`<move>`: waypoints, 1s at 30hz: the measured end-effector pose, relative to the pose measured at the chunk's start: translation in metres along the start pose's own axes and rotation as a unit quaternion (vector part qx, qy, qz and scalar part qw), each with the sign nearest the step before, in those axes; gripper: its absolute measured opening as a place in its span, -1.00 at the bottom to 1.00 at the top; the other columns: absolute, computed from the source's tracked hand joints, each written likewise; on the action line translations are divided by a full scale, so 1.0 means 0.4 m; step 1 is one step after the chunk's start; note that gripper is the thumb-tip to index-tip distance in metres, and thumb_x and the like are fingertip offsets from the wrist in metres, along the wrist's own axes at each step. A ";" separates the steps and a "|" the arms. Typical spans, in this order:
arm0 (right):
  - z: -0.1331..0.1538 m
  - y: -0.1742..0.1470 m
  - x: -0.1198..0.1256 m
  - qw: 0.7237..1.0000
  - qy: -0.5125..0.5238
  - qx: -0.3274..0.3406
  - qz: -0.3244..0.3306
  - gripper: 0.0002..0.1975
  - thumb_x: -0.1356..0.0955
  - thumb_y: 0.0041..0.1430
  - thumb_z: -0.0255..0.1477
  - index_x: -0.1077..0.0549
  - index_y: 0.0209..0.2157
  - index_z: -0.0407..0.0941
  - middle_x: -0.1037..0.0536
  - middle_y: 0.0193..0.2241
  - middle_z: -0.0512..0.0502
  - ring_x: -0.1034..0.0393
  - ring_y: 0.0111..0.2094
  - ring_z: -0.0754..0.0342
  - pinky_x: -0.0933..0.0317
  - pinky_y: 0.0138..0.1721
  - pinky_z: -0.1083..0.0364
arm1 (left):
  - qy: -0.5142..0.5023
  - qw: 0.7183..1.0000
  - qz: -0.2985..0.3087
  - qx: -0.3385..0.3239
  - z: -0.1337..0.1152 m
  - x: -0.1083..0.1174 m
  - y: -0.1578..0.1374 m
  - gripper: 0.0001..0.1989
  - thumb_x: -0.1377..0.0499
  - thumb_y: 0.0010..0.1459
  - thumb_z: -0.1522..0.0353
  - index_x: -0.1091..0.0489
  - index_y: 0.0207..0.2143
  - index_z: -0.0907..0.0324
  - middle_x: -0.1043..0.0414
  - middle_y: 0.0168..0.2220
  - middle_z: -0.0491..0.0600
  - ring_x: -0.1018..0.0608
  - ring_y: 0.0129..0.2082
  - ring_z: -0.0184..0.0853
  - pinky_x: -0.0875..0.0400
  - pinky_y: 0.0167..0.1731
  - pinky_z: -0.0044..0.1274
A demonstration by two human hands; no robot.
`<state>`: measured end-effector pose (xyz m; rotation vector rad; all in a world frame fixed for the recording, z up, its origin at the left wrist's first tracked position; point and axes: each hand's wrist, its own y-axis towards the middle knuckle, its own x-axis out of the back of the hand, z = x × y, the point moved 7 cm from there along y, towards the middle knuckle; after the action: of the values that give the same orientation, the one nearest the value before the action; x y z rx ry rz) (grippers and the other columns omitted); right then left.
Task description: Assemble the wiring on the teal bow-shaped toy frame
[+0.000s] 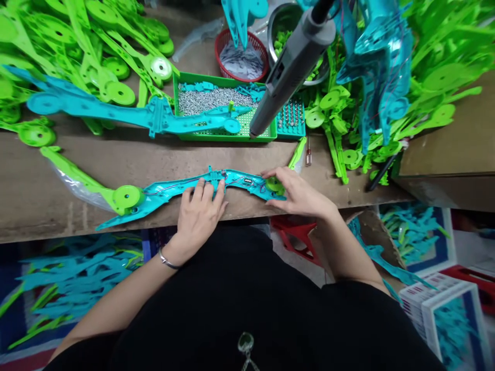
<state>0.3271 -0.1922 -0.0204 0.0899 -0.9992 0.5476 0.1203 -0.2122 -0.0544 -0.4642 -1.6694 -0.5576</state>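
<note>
At the surface [58,190] near edge, my left hand [199,214] lies flat on one teal shell [181,188]; my right hand [299,196] pinches one green disc [274,184].

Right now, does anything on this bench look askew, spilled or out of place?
The teal shell under the left hand and right hand lies at the bench's front edge, its pointed left tip close to the lip. A small screwdriver lies loose behind. Nothing looks spilled.
</note>
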 end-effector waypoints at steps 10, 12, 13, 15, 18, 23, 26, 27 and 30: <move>0.032 0.007 0.021 0.998 0.005 0.042 -0.057 -0.68 -0.39 0.23 -0.37 -0.36 0.01 -0.07 -0.54 0.02 -0.27 -0.45 0.06 -0.17 -0.35 0.07 -0.24 | -0.007 1.000 0.009 0.007 -0.005 -0.004 0.029 -0.51 -0.02 0.40 0.32 -0.26 0.31 0.31 -0.45 0.05 0.33 -0.43 0.19 0.11 -0.34 0.02 -0.16; 0.080 0.052 0.042 0.993 0.004 0.078 -0.092 -0.77 -0.33 0.30 -0.42 -0.37 -0.01 -0.07 -0.54 0.04 -0.27 -0.47 0.07 -0.14 -0.37 0.06 -0.21 | 0.010 1.000 0.003 0.011 -0.010 -0.007 0.027 -0.51 -0.01 0.41 0.30 -0.27 0.31 0.30 -0.45 0.06 0.31 -0.43 0.19 0.10 -0.34 0.04 -0.18; 0.106 0.084 0.048 0.989 -0.006 0.100 -0.108 -0.79 -0.29 0.32 -0.46 -0.37 -0.02 -0.08 -0.54 0.04 -0.28 -0.46 0.08 -0.14 -0.37 0.07 -0.20 | 0.016 1.000 0.001 0.014 -0.011 -0.009 0.026 -0.51 0.00 0.42 0.29 -0.27 0.31 0.30 -0.46 0.06 0.29 -0.43 0.20 0.09 -0.34 0.05 -0.19; 0.157 0.167 0.044 0.981 -0.030 0.148 -0.123 -0.74 -0.21 0.33 -0.53 -0.38 0.00 -0.10 -0.53 0.06 -0.32 -0.43 0.12 -0.15 -0.35 0.11 -0.21 | 0.022 1.000 -0.001 0.021 -0.014 -0.013 0.024 -0.51 0.01 0.43 0.28 -0.26 0.32 0.28 -0.45 0.08 0.27 -0.42 0.22 0.07 -0.33 0.08 -0.19; 0.198 0.318 0.010 0.973 -0.078 0.183 -0.121 -0.57 -0.16 0.24 -0.62 -0.34 0.11 -0.15 -0.47 0.14 -0.39 -0.34 0.20 -0.22 -0.29 0.14 -0.27 | 0.023 0.999 -0.005 0.033 -0.016 -0.017 0.020 -0.49 0.00 0.43 0.26 -0.22 0.33 0.30 -0.43 0.11 0.28 -0.40 0.25 0.03 -0.28 0.16 -0.17; 0.161 0.512 -0.045 0.965 -0.188 0.123 -0.137 -0.49 -0.23 0.11 -0.59 -0.31 0.13 -0.31 -0.49 -0.04 -0.51 -0.36 0.03 -0.38 -0.26 0.00 -0.35 | 0.026 0.999 -0.022 0.038 -0.016 -0.019 0.013 -0.50 0.04 0.44 0.28 -0.23 0.33 0.31 -0.42 0.13 0.24 -0.39 0.25 0.02 -0.25 0.19 -0.19; 0.145 0.546 -0.055 0.959 -0.215 0.135 -0.126 -0.50 -0.24 0.10 -0.59 -0.31 0.12 -0.27 -0.48 -0.08 -0.45 -0.36 -0.03 -0.34 -0.26 -0.05 -0.31 | 0.023 0.998 -0.038 0.038 -0.014 -0.021 0.010 -0.51 0.04 0.44 0.28 -0.25 0.31 0.31 -0.43 0.12 0.23 -0.40 0.24 0.03 -0.27 0.17 -0.19; 0.146 0.548 -0.054 0.958 -0.218 0.142 -0.121 -0.50 -0.23 0.10 -0.59 -0.30 0.12 -0.25 -0.46 -0.08 -0.43 -0.35 -0.03 -0.32 -0.27 -0.05 -0.29 | 0.021 0.998 -0.040 0.039 -0.013 -0.022 0.009 -0.51 0.04 0.44 0.28 -0.26 0.31 0.31 -0.43 0.11 0.23 -0.39 0.24 0.03 -0.27 0.16 -0.19; 0.165 0.544 -0.039 0.957 -0.222 0.151 -0.112 -0.50 -0.20 0.14 -0.61 -0.27 0.14 -0.23 -0.40 -0.06 -0.40 -0.32 -0.03 -0.28 -0.26 -0.03 -0.26 | 0.018 0.998 -0.048 0.038 -0.014 -0.024 0.009 -0.51 0.03 0.44 0.28 -0.26 0.31 0.32 -0.43 0.10 0.23 -0.40 0.23 0.04 -0.27 0.16 -0.19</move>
<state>0.1661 -0.0318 -0.0348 0.6154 -1.3145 0.4756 0.1283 -0.2126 -0.0627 -0.3174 -1.6780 -0.5676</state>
